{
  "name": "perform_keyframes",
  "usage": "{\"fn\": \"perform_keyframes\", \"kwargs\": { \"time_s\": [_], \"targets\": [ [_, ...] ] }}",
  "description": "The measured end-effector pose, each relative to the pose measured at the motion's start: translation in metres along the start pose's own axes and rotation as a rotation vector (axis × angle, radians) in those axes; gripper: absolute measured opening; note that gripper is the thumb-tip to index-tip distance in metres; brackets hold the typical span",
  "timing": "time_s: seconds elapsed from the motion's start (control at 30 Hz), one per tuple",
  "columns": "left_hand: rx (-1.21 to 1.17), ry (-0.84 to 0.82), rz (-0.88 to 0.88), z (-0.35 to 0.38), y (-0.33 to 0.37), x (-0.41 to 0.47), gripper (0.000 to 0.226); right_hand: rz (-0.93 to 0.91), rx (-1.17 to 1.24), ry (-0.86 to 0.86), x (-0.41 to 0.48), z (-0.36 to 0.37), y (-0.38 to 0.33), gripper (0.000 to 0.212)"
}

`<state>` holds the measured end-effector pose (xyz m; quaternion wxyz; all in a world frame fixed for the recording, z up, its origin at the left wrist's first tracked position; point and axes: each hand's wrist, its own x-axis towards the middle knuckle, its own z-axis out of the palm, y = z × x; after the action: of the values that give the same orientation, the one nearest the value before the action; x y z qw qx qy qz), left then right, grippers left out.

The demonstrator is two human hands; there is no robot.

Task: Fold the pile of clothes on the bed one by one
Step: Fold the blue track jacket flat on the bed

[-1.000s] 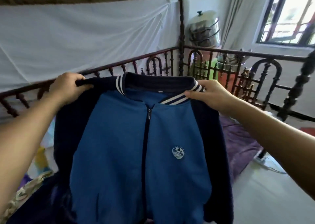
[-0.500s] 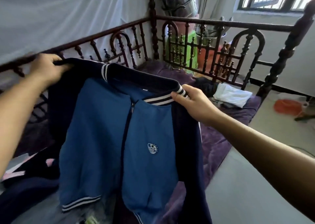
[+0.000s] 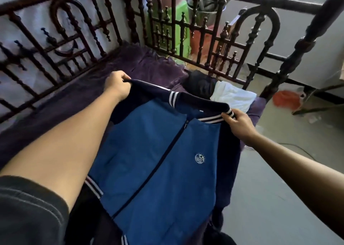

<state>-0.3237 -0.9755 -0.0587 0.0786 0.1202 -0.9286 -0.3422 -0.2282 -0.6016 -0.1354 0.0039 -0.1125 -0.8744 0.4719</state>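
Bed (image 3: 152,65): purple cover, with a dark turned-wood rail (image 3: 130,15) along its far and side edges.

Jacket (image 3: 158,161): blue front, navy sleeves and a navy collar with white stripes. It is held up by its shoulders over the near part of the bed, front towards the camera. The body hangs down and its lower hem runs out of frame. Zip (image 3: 167,147) is closed up to the collar.

Left hand (image 3: 117,85): fingers curled, gripping the jacket's shoulder seam at the far left of the collar.

Right hand (image 3: 240,123): thumb and fingers pinch the striped collar edge on the right.

White cloth (image 3: 234,95): lies on the cover near the bed's far right corner and touches a dark garment (image 3: 201,85) on its left. Both lie beyond the jacket.

Badge (image 3: 200,158): small, round and white, on the jacket's chest right of the zip.
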Motion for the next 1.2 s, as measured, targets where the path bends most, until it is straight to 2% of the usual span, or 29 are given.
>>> {"fn": "perform_keyframes", "kwargs": {
  "time_s": [0.17,0.37,0.53,0.73,0.87,0.93,1.03,1.13,1.2],
  "targets": [
    [0.028,0.005,-0.051,0.090,0.025,0.046,0.014,0.078,-0.045,-0.029,0.105,-0.004,0.053,0.022],
    [0.123,-0.003,-0.121,0.212,0.040,0.113,0.011,0.225,-0.155,-0.209,0.242,0.028,0.148,0.025],
    [0.165,-0.015,-0.172,0.297,0.028,0.128,0.025,0.334,-0.320,-0.297,0.319,0.051,0.215,0.025],
    [0.165,-0.153,-0.458,0.342,-0.042,0.027,0.026,0.370,-0.520,-0.414,0.330,0.073,0.258,0.027],
    [0.133,-0.305,-0.717,0.358,-0.074,-0.069,0.024,0.342,-0.638,-0.427,0.303,0.076,0.267,0.056],
    [0.108,-0.368,-0.861,0.361,-0.083,-0.119,0.022,0.368,-0.588,-0.428,0.284,0.074,0.272,0.068],
    [0.109,-0.449,-0.998,0.365,-0.090,-0.189,0.018,0.482,-0.480,-0.392,0.253,0.067,0.285,0.064],
    [0.127,-0.543,-1.043,0.374,-0.094,-0.239,0.016,0.552,-0.417,-0.393,0.220,0.061,0.299,0.068],
    [0.112,-0.594,-1.011,0.385,-0.095,-0.260,0.016,0.576,-0.372,-0.415,0.199,0.058,0.305,0.064]
  ]
}}
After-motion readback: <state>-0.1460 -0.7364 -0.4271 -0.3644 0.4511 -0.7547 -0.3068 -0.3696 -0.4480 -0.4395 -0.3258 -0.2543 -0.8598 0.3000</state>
